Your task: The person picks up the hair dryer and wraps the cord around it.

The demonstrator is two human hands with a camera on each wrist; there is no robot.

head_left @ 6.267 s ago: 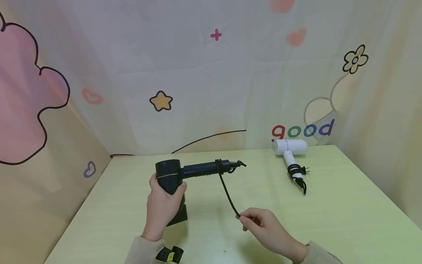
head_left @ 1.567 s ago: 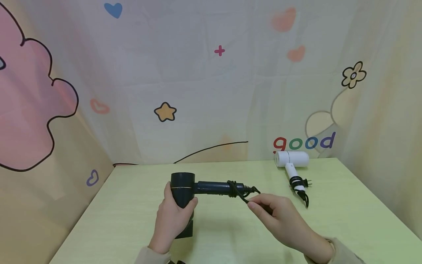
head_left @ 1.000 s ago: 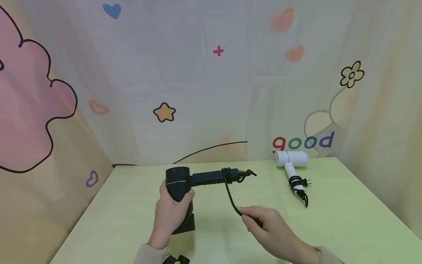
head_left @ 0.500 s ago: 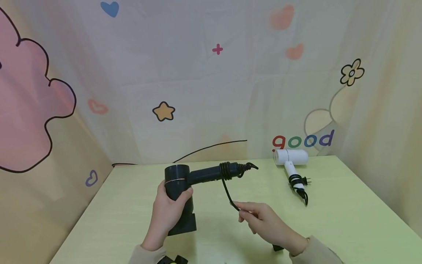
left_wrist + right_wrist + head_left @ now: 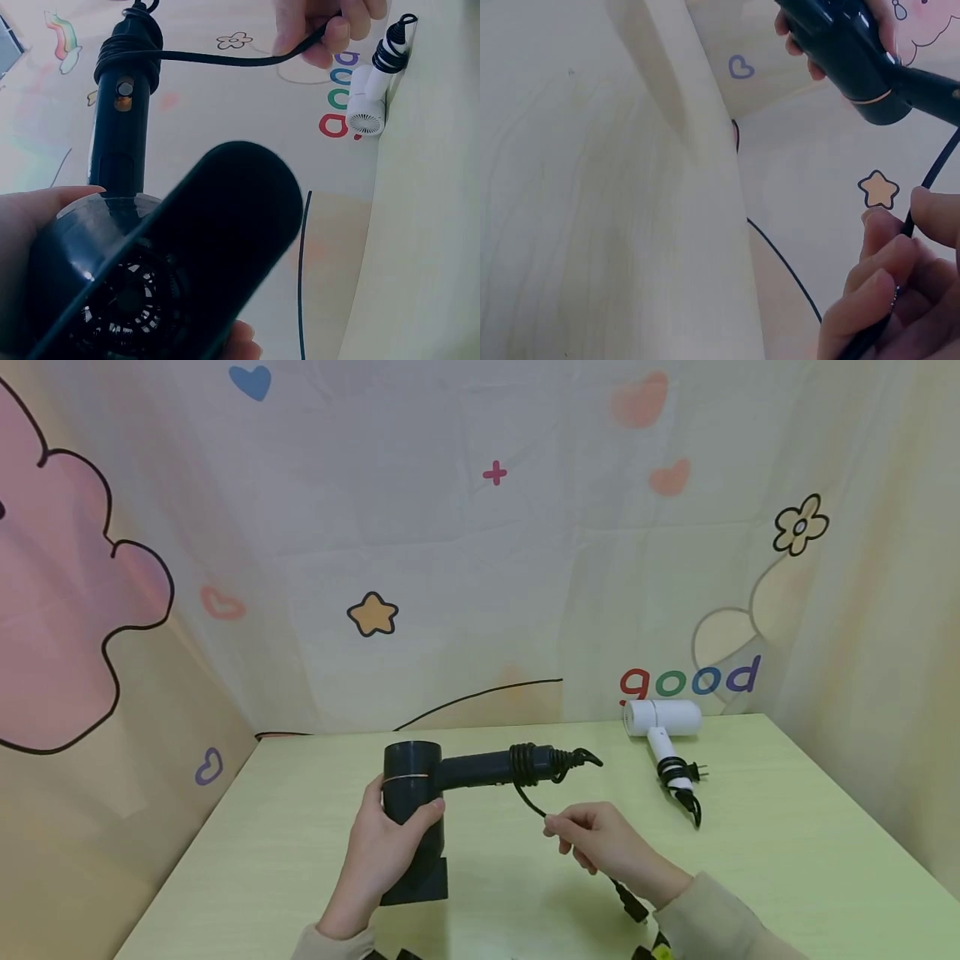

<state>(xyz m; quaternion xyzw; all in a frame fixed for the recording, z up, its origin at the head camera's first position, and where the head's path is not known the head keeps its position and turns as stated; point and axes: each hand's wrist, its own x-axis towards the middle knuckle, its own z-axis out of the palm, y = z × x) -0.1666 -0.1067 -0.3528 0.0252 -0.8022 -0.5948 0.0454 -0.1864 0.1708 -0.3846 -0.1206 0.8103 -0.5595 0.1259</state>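
My left hand (image 5: 382, 852) grips the body of a dark hair dryer (image 5: 412, 760), held above the table with its flat nozzle (image 5: 420, 881) down and its handle (image 5: 474, 768) pointing right. Several turns of black cord (image 5: 522, 765) wrap the handle near its end. Thumb and fingers of my right hand (image 5: 603, 843) pinch the cord's free part, which runs taut to the coil in the left wrist view. Below that hand dangles the plug (image 5: 632, 906). The right wrist view shows the cord (image 5: 939, 161) passing between thumb and fingers, with the dryer (image 5: 847, 67) beyond.
A white hair dryer (image 5: 663, 718), black cord wound round its handle, lies at the back right of the pale table (image 5: 787, 827). Behind the table hangs a printed curtain (image 5: 450, 527). A black and yellow object (image 5: 660, 948) shows near the right sleeve.
More turns of cord now circle the dark dryer's handle, and the free length is shorter. My right hand has circled the handle and is below it again; the plug now shows beneath that hand.
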